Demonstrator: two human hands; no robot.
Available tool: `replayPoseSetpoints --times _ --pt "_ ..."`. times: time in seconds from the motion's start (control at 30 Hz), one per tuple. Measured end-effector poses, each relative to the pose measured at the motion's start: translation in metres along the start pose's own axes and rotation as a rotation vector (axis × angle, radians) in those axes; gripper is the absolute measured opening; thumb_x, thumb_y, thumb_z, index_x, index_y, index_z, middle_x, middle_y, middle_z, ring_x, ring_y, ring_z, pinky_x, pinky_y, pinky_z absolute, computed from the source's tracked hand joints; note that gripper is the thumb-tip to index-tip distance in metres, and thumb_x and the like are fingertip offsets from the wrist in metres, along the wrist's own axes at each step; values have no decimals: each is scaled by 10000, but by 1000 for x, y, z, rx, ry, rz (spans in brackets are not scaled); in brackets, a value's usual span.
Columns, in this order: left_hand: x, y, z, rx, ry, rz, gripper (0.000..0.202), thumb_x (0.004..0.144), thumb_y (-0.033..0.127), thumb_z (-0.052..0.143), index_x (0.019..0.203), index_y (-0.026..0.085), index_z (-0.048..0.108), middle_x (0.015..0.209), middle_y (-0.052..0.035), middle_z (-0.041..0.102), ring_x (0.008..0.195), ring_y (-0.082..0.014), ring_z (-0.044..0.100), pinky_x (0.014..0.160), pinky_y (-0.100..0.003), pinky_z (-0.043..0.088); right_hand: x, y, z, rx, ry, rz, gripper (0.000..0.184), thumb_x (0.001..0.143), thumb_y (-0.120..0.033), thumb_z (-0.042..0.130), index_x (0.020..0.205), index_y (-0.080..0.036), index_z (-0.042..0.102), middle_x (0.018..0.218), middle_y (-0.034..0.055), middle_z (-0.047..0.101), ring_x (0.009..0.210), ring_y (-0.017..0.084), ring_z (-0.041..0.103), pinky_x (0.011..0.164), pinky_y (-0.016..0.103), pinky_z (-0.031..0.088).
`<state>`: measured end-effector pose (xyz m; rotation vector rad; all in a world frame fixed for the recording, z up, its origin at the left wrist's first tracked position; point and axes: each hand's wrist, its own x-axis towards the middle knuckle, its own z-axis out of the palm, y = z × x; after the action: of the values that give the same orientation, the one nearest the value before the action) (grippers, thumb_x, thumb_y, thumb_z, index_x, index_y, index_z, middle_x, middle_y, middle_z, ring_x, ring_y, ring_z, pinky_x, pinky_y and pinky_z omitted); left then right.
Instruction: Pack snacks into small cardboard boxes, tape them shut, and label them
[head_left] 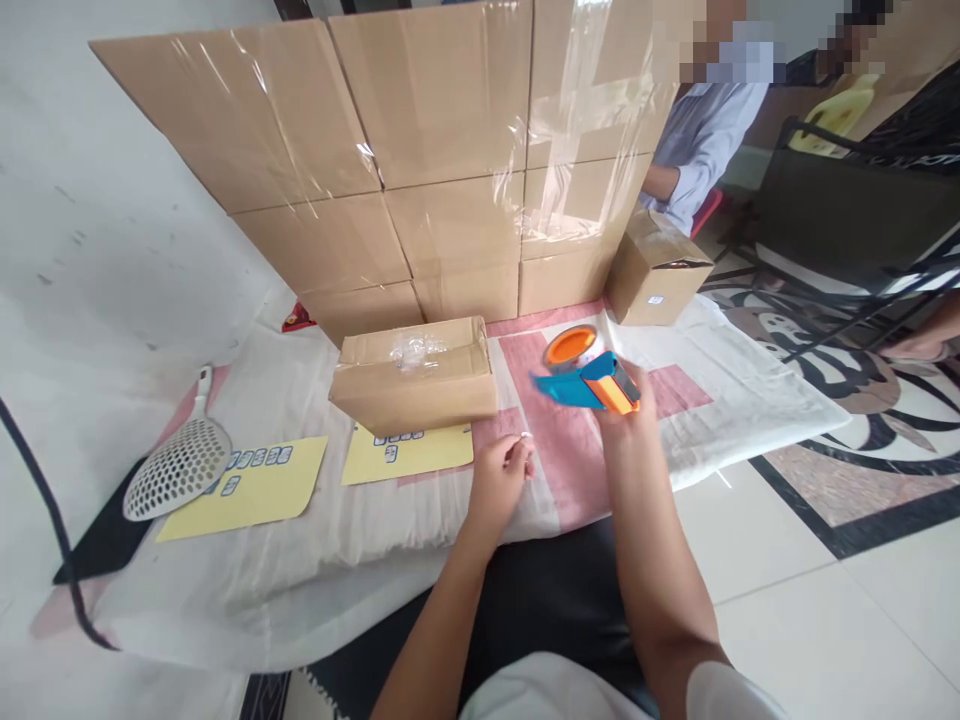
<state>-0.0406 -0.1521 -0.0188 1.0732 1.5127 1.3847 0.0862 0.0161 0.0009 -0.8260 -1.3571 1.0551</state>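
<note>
My right hand (628,392) is wrapped around a blue and orange tape dispenser (600,385), held above the table covering. An orange round part (570,347) shows just behind it, blurred. My left hand (506,462) is closed in front of the box, its fingers curled together. A tiny whitish bit shows at its fingertips, too small to name. Left of both hands lies a cardboard box (416,385) with clear tape along its top. It rests partly on a yellow sheet (409,460) with printed labels.
Taped cardboard boxes (450,150) form a wall at the back. A smaller carton (660,270) stands back right, near a person in a light shirt (709,140). At left, a white perforated skimmer (184,455) overlaps another yellow sheet (262,490). A black cable (56,520) hangs at far left.
</note>
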Motion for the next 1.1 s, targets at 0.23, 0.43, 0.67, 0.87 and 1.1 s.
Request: replayPoseSetpoints --times 0.23,0.43,0.67,0.87,1.1 --pt "2 -6 -32 -10 38 18 311 941 454 578 841 196 719 591 12 574 594 -141 540 627 -268 448 28 23 22 -138 71 -9 423 880 -618 570 748 -222 506 710 -21 537 642 133 521 633 275 458" --pt "-2 6 -46 -5 90 29 335 954 482 588 1004 190 743 599 27 547 594 -129 515 628 -257 439 3 12 23 -414 107 -149 329 806 -397 734 1048 -199 632 1022 75 622 1010 251 575 949 443 467" --pt "-16 23 -56 134 76 71 282 988 425 567 1013 201 736 614 34 544 606 -111 521 616 -224 424 -45 -58 42 -217 -781 -302 133 947 -321 677 972 -192 698 897 31 668 793 147 609 747 299 492" --pt "-18 27 -65 207 99 97 379 992 430 543 700 196 598 597 21 513 594 -111 486 583 -218 399 -50 -67 50 -293 -871 -441 106 974 -211 607 893 -176 666 861 33 642 804 147 604 747 292 473" --pt "-18 33 -68 -29 183 -45 314 908 480 655 1028 190 663 529 51 542 531 -120 519 557 -222 454 -41 -84 65 -272 -917 -469 153 950 -181 585 805 -175 633 765 6 587 732 136 548 728 296 434"
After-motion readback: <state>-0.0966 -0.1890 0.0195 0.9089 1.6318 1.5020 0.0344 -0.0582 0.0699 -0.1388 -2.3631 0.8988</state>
